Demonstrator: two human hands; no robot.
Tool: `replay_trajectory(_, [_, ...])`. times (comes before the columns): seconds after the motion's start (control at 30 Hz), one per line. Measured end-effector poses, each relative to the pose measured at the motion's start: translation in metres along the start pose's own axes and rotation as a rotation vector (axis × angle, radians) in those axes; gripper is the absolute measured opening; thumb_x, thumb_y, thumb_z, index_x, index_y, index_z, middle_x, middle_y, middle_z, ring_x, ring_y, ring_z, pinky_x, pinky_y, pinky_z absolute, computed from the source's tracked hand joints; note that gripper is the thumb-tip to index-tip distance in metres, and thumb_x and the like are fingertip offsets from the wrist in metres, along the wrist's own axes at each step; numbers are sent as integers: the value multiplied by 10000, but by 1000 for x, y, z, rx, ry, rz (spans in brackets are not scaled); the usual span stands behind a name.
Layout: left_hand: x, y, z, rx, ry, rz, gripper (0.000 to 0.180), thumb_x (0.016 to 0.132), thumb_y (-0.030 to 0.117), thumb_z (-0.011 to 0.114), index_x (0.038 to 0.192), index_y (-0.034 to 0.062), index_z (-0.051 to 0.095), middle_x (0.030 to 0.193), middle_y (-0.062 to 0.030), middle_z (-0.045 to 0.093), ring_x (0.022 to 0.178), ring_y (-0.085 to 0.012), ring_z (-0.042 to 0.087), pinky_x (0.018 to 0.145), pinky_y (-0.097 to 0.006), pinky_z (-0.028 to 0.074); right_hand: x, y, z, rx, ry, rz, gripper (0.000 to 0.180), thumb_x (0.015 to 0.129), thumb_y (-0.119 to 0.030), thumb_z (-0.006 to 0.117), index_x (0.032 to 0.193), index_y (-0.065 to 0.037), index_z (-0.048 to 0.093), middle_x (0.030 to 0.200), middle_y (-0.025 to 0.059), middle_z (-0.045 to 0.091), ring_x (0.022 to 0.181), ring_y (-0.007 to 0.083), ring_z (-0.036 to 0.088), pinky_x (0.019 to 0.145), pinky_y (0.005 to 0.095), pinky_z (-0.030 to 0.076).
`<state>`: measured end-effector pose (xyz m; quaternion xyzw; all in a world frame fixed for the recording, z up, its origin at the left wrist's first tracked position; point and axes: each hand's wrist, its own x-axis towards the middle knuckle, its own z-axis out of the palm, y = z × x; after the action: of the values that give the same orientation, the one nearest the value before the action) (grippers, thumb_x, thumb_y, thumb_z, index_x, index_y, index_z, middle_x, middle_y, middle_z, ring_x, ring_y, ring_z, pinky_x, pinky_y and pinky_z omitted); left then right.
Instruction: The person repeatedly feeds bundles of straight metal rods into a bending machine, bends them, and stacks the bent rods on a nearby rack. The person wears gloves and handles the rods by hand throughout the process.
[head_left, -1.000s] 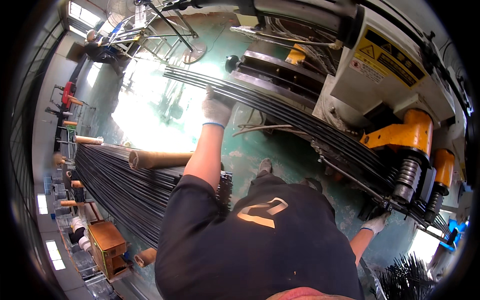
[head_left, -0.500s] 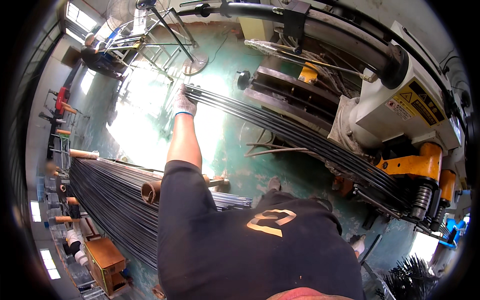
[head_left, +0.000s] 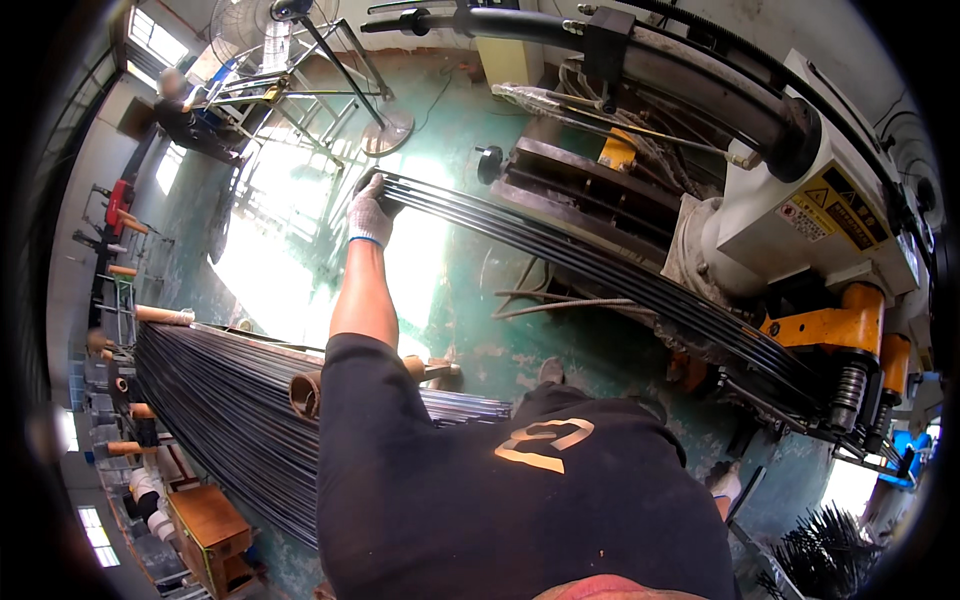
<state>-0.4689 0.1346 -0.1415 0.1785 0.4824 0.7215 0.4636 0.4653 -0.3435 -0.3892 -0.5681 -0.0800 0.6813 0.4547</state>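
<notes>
My left hand (head_left: 370, 212), in a pale knit glove with a blue cuff, is closed around the ends of several long black metal rods (head_left: 500, 226). From this grip the rods run side by side across to the right, beneath the orange clamp part (head_left: 825, 328) of a large machine. My right hand (head_left: 727, 484), also gloved, is low beside my body on the right. It is small and partly covered, so its fingers cannot be made out.
The white and black machine (head_left: 800, 220) fills the upper right. A large stack of dark rods (head_left: 230, 410) lies on the left, near a brown cardboard tube (head_left: 304, 394). A fan stand (head_left: 388, 133) is ahead. Another person (head_left: 185, 120) works at the far left. More rods (head_left: 825, 550) lie lower right.
My left hand stays closed on the rods and has shifted very slightly downward in the picture. The view has turned a little; the distant person has straightened slightly.
</notes>
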Motion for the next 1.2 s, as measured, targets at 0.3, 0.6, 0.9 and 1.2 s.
replay_trajectory(0.3, [32,-29,-3,-111,-127,-116,209,1047,192,591,1201,62,645,1087,-121,699,997,-282,679,867,-460,585,2,47,-22,-61,434,-18,368,1069,-439,451,1170,-118,600,1158,146,625,1087,323,573,815,449,468])
replay_trajectory(0.6, [26,1,-31,96,-299,-148,369,1086,305,518,1407,134,580,1320,-132,675,1208,-349,656,1034,-520,542,-48,12,115,-41,913,-116,293,1016,-352,633,939,-69,630,727,73,639,577,226,580,498,363,398])
replay_trajectory(0.9, [-37,2,11,29,11,-100,603,1064,536,455,1517,143,398,1552,-174,461,1399,-460,457,1152,-642,406,-18,-2,102,-250,877,0,295,997,-312,632,864,-50,657,765,66,675,594,172,588,501,312,403])
replay_trajectory(1.2, [-198,-191,29,-34,247,-401,703,1068,459,507,1567,16,288,1581,-212,414,1445,-440,410,1181,-607,387,67,-66,43,-638,728,32,503,982,-393,657,1232,41,706,1103,223,751,1010,363,717,876,395,536])
